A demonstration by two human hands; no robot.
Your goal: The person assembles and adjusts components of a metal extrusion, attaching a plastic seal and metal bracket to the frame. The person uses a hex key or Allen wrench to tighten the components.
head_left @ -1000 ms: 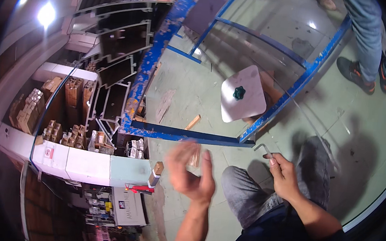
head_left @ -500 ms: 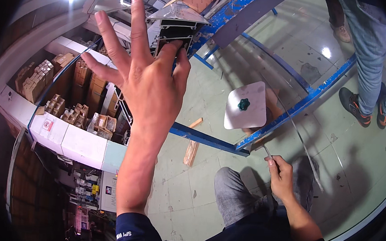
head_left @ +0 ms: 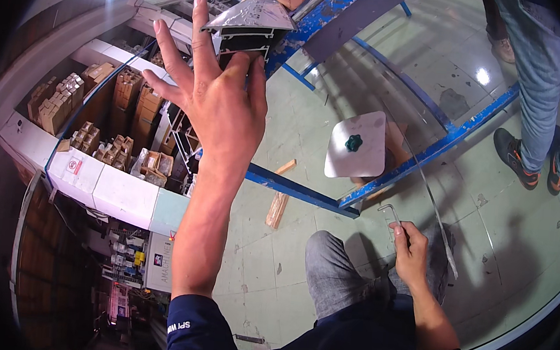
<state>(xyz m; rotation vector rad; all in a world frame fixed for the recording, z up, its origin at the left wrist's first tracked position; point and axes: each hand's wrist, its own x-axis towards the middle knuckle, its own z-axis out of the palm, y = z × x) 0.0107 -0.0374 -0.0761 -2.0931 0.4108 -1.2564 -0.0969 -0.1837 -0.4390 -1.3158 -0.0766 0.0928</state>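
My left hand (head_left: 223,108) is raised at the hollow end of a metal profile (head_left: 248,37) that lies on the blue frame. Its thumb and forefinger are bent together in a pinch at the profile's lower opening; whatever they grip is hidden. The other fingers stretch up past the profile's side. Lower down, in front of my knee, my right hand (head_left: 410,254) is closed round an L-shaped hex key (head_left: 391,213). The key's short bent end sticks up from the fingers, apart from the profile.
The blue frame (head_left: 425,163) has chipped paint and runs across the view. Beneath it stands a white plate with a dark green knob (head_left: 353,142). A wood block (head_left: 277,209) lies on the floor. Boxed stock fills white shelving (head_left: 120,195) at left. Another person's legs (head_left: 533,90) stand at right.
My left forefinger and thumb have shifted slightly lower at the profile's opening. My right hand has turned, and the hex key now points more upward and shows more fully.
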